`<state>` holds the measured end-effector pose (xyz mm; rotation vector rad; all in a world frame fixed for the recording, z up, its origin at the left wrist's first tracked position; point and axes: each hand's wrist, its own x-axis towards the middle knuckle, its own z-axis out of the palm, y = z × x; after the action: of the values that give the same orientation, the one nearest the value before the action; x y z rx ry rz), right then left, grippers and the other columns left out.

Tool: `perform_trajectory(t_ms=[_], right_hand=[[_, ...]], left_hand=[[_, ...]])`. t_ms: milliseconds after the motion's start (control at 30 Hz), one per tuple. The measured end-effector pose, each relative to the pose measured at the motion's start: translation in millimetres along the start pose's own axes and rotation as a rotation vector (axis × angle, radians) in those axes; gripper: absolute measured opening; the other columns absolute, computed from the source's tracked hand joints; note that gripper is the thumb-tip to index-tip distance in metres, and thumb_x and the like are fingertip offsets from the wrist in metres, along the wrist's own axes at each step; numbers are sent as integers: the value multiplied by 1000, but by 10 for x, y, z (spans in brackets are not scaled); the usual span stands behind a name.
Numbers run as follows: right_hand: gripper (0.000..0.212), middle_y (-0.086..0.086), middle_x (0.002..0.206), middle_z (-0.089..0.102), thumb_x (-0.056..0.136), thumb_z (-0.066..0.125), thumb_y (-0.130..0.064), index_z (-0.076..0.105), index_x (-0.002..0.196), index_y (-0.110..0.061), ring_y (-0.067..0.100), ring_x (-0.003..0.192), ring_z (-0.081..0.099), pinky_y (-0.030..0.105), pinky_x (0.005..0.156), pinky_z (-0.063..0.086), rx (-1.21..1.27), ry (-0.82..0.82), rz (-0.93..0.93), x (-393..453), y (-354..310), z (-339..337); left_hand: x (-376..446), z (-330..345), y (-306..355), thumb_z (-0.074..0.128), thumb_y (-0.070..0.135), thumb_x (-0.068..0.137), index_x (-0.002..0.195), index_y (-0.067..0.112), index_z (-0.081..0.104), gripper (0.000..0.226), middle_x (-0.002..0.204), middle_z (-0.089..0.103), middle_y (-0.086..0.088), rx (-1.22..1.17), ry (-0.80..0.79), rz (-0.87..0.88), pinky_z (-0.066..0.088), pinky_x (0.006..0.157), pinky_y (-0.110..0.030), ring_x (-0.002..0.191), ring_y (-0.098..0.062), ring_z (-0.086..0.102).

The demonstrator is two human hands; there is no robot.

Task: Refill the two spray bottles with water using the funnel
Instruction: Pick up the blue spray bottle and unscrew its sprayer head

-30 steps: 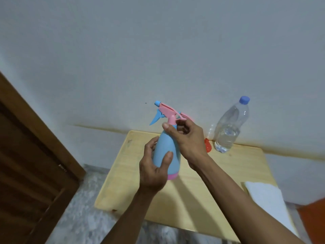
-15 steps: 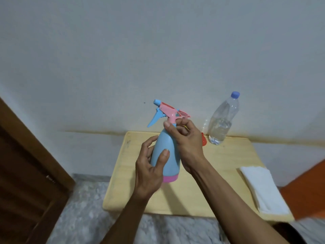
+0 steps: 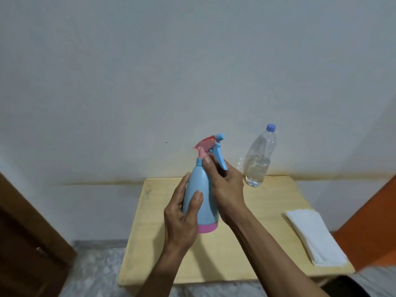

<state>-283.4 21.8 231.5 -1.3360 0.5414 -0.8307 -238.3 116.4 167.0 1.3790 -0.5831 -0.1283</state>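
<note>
Spray bottle [image 3: 200,200], blue with a pink base band, is held upright above the pale wooden table [image 3: 265,234], clear of its top, with its long axis running nearly straight up and only a slight lean. The left hand [image 3: 182,217] wraps the lower body from the left side, thumb lying across the front and fingers curled behind, so it is grasping the bottle and carrying its weight. The right hand [image 3: 225,185] sits higher, directly above and to the right of that grip, with fingers curled round the neck just under the pink and blue trigger head [image 3: 213,146]; the nozzle points right. The head lies straight up the bottle's axis from the left hand's hold, and the right hand is the nearer one to it, so I judge that unscrewing the head falls to the right hand while the left steadies the body against the twist. Behind and to the right, a clear water bottle [image 3: 260,157] with a blue cap stands at the table's back edge. A folded white cloth [image 3: 315,234] lies on the right part of the table. The funnel is hidden; I cannot place it.
</note>
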Motion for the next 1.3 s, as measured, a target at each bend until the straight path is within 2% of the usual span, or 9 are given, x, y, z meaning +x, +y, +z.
perform_trajectory(t_ms=[133,233,333,400,533,733,967,1133,1300], right_hand=[[17,-6,87,78,93,72,-34,71,105,-22,7,78,73,24,71,59,36,23,-17,41,4,-2],[20,-4,90,78,86,79,-33,73,98,-18,10,82,73,33,81,59,85,35,43,104,-2,21],[11,-14,88,77,92,72,-33,76,95,-23,9,82,71,32,81,59,49,43,58,170,20,20],[17,-7,90,78,96,67,-37,78,95,-24,13,83,70,36,80,60,25,34,69,210,36,14],[26,3,86,74,90,72,-44,77,91,-18,10,72,66,29,69,55,-10,-22,48,256,14,-17],[19,-1,91,78,92,72,-37,69,103,-21,13,85,71,42,87,57,16,21,30,324,70,-27],[24,2,99,76,88,78,-36,73,106,-22,17,93,72,25,79,57,-37,-11,22,395,22,-70],[29,0,96,74,86,79,-41,73,107,-22,14,86,68,29,79,57,-130,-72,11,394,5,-109],[22,1,88,73,86,81,-33,75,99,-17,7,75,64,21,68,54,-175,-117,21,378,-83,-141]], left_hand=[[42,34,7,61,54,81,128,46,54,49,133,58,26,-8,3,0,53,98,-49,123,-7,58],[90,56,15,61,55,80,127,47,54,48,133,58,25,10,4,5,53,96,-49,123,-7,58],[129,79,-13,62,56,80,127,50,55,48,133,59,19,2,10,-13,55,94,-51,120,-12,61],[149,93,-31,62,56,80,129,50,54,49,134,59,17,6,3,-22,55,93,-51,119,-15,62],[183,117,-39,60,60,80,129,52,51,51,132,58,22,59,-43,-7,58,90,-43,118,-8,60],[209,152,-53,59,60,79,126,60,49,47,129,57,27,53,-52,-13,59,86,-31,116,-4,60],[226,114,-40,63,66,73,130,59,45,61,128,53,30,109,-74,-28,59,81,-27,114,-3,58],[226,81,-27,69,62,73,137,52,44,69,128,54,32,104,-112,-60,58,78,-22,114,2,57],[198,15,-19,70,60,72,139,38,51,73,126,60,26,70,-135,-79,55,76,-18,112,1,60]])
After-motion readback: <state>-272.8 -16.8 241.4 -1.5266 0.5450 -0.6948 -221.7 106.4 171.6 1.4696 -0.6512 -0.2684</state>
